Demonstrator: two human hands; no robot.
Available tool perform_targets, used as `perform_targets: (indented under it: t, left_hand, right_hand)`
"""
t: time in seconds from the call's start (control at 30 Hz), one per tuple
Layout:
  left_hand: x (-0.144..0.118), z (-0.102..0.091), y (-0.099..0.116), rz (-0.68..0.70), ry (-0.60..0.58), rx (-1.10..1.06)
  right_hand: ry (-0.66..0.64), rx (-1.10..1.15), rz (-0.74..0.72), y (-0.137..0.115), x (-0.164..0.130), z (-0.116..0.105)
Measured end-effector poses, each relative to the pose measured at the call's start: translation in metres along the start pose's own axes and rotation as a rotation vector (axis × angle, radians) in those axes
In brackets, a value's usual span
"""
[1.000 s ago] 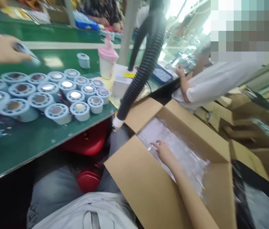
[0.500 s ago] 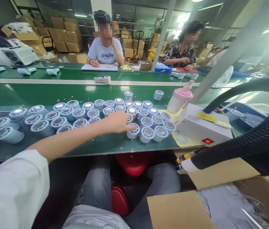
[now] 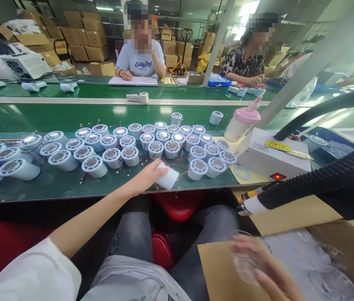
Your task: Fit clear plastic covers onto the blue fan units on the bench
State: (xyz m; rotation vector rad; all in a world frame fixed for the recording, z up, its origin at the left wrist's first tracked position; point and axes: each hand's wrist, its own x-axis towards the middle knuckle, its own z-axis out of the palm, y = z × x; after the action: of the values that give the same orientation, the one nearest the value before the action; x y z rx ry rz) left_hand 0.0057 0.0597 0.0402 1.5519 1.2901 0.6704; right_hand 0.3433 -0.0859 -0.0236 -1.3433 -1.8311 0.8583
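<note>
My left hand [image 3: 148,176] had picked out a pale-blue plastic cylinder [image 3: 168,179], gripped tilted near the green bench [image 3: 54,190] edge | my right hand [image 3: 266,265], newly in view, pinched a clear plastic piece [image 3: 242,269] (blurred, roundish) over the brown cardboard flap [image 3: 214,267] | both hands thus occupied

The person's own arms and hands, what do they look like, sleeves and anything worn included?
A loose white short sleeve covers the upper left arm, leaving the left forearm bare, with no watch or bracelet showing. The left hand wears no glove. The right hand looks ungloved too, though blurred; no sleeve shows on that side.
</note>
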Motion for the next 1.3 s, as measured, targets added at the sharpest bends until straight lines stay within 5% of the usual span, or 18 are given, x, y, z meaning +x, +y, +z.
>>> perform_targets:
  t: [0.2, 0.3, 0.4, 0.53, 0.67, 0.8, 0.97, 1.2, 1.3]
  left_hand:
    - [-0.025, 0.034, -0.018, -0.124, -0.425, -0.372]
    - [-0.028, 0.043, -0.018, -0.124, -0.611, -0.296]
    - [-0.03, 0.043, -0.01, 0.065, -0.756, -0.023]
    - [-0.038, 0.044, 0.002, 0.318, -0.593, 0.302]
    - [-0.043, 0.049, -0.003, 0.287, -0.362, 0.225]
    - [-0.042, 0.054, -0.02, 0.286, -0.259, 0.141]
    - [-0.039, 0.059, -0.033, 0.38, -0.337, 0.089]
    - [-0.041, 0.064, -0.033, 0.172, -0.577, -0.224]
    - [-0.045, 0.065, -0.03, 0.047, -0.564, -0.343]
  right_hand:
    - [-0.001, -0.418, -0.37, -0.069, 0.046, 0.066]
    - [-0.013, -0.587, -0.347, -0.075, 0.058, 0.075]
    - [-0.111, -0.613, -0.216, -0.072, 0.062, 0.074]
    - [-0.269, -0.292, -0.085, -0.068, 0.063, 0.066]
    - [-0.164, 0.064, 0.077, -0.071, 0.06, 0.06]
    - [-0.072, 0.241, 0.232, -0.074, 0.057, 0.058]
    - [-0.031, 0.4, 0.331, -0.068, 0.059, 0.057]
    - [-0.047, 0.769, 0.465, -0.057, 0.057, 0.055]
    - [-0.045, 0.712, 0.311, -0.055, 0.053, 0.056]
